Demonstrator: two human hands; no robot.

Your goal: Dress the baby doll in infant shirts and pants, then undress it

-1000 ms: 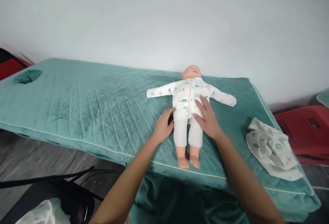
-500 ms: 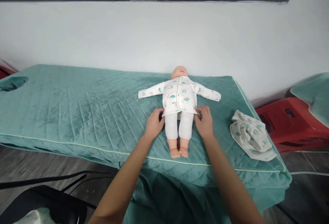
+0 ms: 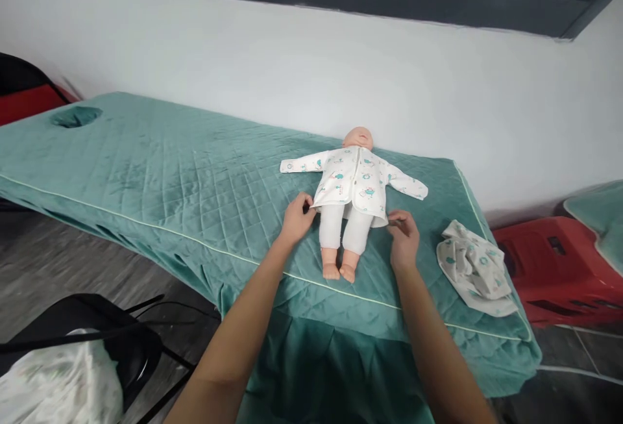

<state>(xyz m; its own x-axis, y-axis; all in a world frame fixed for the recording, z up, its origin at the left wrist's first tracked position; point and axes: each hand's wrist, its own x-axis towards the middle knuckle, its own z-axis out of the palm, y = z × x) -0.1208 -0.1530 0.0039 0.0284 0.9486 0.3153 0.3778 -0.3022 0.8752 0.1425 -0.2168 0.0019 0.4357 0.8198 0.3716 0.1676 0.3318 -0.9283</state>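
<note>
A baby doll [image 3: 331, 228] lies on its back on a green quilted bed [image 3: 209, 177], its head toward the wall and its bare feet toward me. It wears a white printed baby jacket [image 3: 351, 180] with both sleeves stretched out sideways; the front edges part slightly near the bottom. White cloth covers the legs down to the shins. My left hand [image 3: 296, 219] pinches the jacket's lower left corner. At the lower right corner, my right hand [image 3: 405, 239] has thumb and fingers closed on the hem.
Crumpled printed baby clothing [image 3: 476, 268] lies at the bed's right end. A red plastic stool [image 3: 555, 261] stands beyond it. White printed cloth [image 3: 63, 382] rests on a black chair [image 3: 139, 352] at lower left. The bed has a face hole [image 3: 76, 117] at far left.
My view has tilted and shifted. The jacket's hem has spread wider, its front edges parting at the bottom, and my right hand has moved outward from the doll's leg with its corner.
</note>
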